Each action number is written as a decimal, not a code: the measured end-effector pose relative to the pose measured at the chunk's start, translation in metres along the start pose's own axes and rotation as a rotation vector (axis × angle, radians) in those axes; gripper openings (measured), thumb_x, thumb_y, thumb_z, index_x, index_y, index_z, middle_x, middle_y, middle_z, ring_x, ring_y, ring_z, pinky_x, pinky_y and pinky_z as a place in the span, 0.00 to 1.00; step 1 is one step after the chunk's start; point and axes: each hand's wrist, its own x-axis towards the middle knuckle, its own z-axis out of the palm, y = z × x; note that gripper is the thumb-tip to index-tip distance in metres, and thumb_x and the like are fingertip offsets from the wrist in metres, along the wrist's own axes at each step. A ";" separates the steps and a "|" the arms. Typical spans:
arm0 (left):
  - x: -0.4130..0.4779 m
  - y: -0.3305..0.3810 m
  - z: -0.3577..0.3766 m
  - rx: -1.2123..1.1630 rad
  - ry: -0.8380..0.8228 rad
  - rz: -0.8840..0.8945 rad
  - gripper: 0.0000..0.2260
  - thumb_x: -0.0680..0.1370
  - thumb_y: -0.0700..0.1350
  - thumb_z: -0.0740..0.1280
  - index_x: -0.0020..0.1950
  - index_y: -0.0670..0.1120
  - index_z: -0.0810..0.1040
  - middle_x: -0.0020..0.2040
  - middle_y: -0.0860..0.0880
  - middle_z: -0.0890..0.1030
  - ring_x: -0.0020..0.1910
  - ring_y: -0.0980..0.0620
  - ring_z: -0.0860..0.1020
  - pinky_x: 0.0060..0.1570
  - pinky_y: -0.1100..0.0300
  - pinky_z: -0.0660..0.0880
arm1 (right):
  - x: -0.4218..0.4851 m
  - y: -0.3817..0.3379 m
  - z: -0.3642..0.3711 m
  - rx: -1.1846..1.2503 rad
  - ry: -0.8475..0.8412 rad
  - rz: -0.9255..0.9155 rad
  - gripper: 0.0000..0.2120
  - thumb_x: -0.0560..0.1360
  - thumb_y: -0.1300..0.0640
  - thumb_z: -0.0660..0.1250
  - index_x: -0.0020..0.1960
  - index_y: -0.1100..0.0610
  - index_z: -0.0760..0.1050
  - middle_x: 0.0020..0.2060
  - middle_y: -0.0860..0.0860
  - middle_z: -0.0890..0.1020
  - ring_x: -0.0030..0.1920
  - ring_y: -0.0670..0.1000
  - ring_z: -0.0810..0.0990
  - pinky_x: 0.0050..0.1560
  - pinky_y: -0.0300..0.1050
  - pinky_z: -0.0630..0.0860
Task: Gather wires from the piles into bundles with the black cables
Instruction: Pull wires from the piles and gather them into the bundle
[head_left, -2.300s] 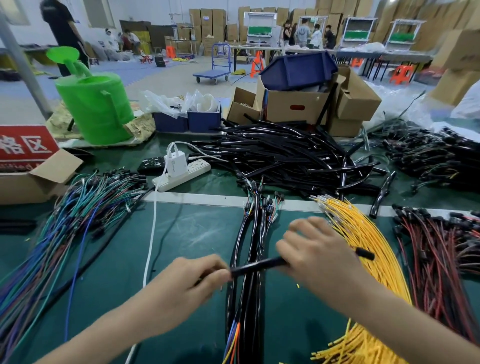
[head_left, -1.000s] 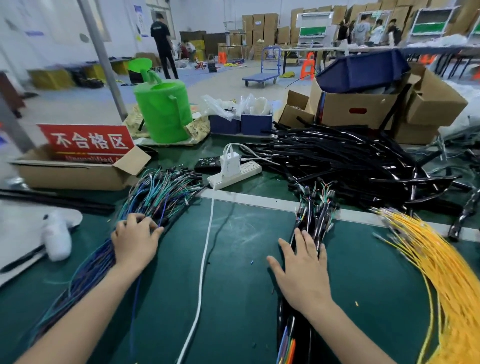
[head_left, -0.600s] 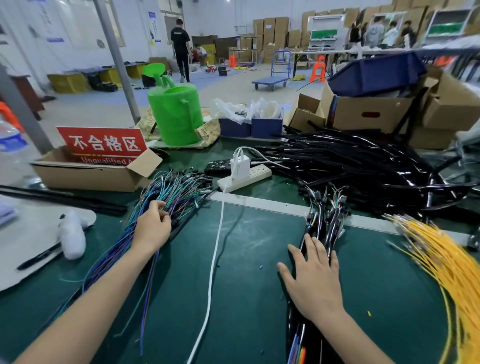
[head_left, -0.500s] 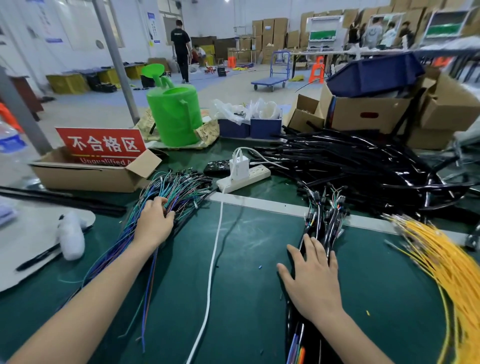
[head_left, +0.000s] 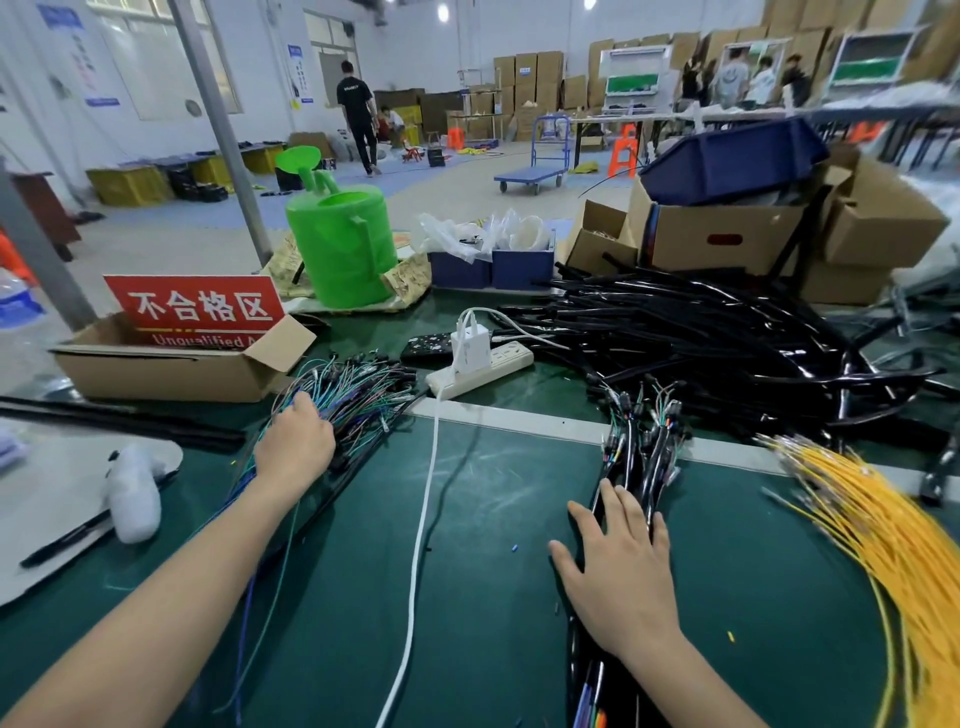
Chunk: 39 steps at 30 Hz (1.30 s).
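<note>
**Visitor:** Getting anywhere with those bundles?

**Me:** Early days, I'd say. One bundle (head_left: 640, 452) of black cables with coloured ends lies at lower centre. My right hand (head_left: 618, 564) presses flat on it, fingers straight and a little spread. Whether it is finished, I can't say.

**Visitor:** And the other hand?

**Me:** My left hand (head_left: 296, 447) is at centre left, down in the coloured wires (head_left: 363, 395). The fingers curl into the pile, but I cannot tell whether they have a strand pinched.

**Visitor:** Plenty left, then?

**Me:** Plenty. The black cable heap (head_left: 727, 343) at right of centre is big and loose. The yellow wires (head_left: 883, 535) fan out at lower right, apart from my bundle.

**Visitor:** What's in the boxes?

**Me:** The open cardboard box (head_left: 171, 371) at left has a red sign (head_left: 195, 309) standing in it; what else it holds, I can't see. Two blue bins (head_left: 491, 269) at upper centre hold crumpled clear bags. The big boxes (head_left: 722, 241) at upper right carry a dark blue tray (head_left: 727, 161), and their contents are hidden.
</note>
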 end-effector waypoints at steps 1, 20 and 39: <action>0.000 0.000 0.000 -0.051 0.024 -0.011 0.08 0.80 0.40 0.57 0.57 0.38 0.66 0.51 0.35 0.77 0.48 0.37 0.77 0.41 0.49 0.69 | 0.000 0.000 0.000 -0.002 0.000 0.001 0.26 0.79 0.38 0.49 0.75 0.44 0.56 0.78 0.51 0.47 0.76 0.50 0.43 0.74 0.55 0.39; 0.001 0.013 -0.037 -0.657 0.320 0.111 0.11 0.84 0.44 0.52 0.50 0.40 0.70 0.38 0.44 0.77 0.34 0.47 0.77 0.35 0.55 0.71 | 0.000 -0.002 -0.001 0.000 0.006 0.012 0.26 0.78 0.37 0.49 0.74 0.43 0.56 0.77 0.50 0.48 0.76 0.50 0.43 0.74 0.55 0.39; -0.154 0.110 -0.047 -1.267 -0.866 0.264 0.09 0.82 0.40 0.56 0.54 0.47 0.75 0.30 0.47 0.79 0.19 0.56 0.61 0.21 0.70 0.58 | 0.008 -0.032 -0.086 1.857 -0.090 0.412 0.13 0.75 0.48 0.65 0.48 0.58 0.75 0.36 0.50 0.83 0.24 0.45 0.75 0.23 0.34 0.66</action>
